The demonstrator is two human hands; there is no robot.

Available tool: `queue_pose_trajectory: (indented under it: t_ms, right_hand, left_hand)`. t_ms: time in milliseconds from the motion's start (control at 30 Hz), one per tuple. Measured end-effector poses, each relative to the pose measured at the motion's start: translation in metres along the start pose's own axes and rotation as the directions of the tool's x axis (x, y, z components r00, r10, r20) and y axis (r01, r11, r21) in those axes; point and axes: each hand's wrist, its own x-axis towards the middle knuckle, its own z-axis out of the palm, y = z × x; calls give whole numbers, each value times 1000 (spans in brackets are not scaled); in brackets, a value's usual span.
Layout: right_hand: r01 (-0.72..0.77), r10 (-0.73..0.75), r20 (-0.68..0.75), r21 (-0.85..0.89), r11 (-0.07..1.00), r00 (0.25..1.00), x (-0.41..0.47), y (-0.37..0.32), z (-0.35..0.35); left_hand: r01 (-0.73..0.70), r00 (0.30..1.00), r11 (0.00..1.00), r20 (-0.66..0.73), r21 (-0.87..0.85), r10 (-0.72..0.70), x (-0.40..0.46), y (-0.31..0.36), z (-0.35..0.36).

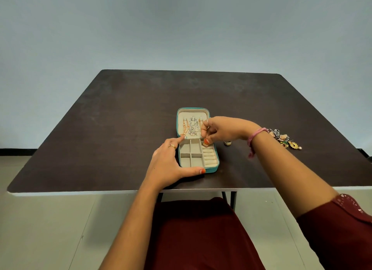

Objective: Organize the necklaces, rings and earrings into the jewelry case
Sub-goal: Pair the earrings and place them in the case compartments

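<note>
Left hand (168,163) against jewelry case (213,169) edge

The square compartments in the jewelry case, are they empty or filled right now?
Empty. All four square compartments show only bare beige lining; the necklaces hang in the lid.

No legible text anywhere.
</note>
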Motion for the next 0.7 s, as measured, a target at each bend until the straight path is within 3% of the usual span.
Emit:
queue_pose_trajectory:
  t_ms: [100, 333, 700]
  right_hand:
    - [13, -13, -41, -1, 1000, 999, 2, 2, 1]
    - [113, -127, -285, -66, 991, 950, -4, 11, 6]
    - [182, -161, -358, 24, 983, 919, -11, 25, 17]
  left_hand:
    - [5, 1000, 1000, 3, 3, -5, 1, 0, 0]
    - [6, 1000, 1000, 12, 17, -6, 1, 1, -1]
    - [19, 1000, 1000, 18, 7, -19, 1, 0, 0]
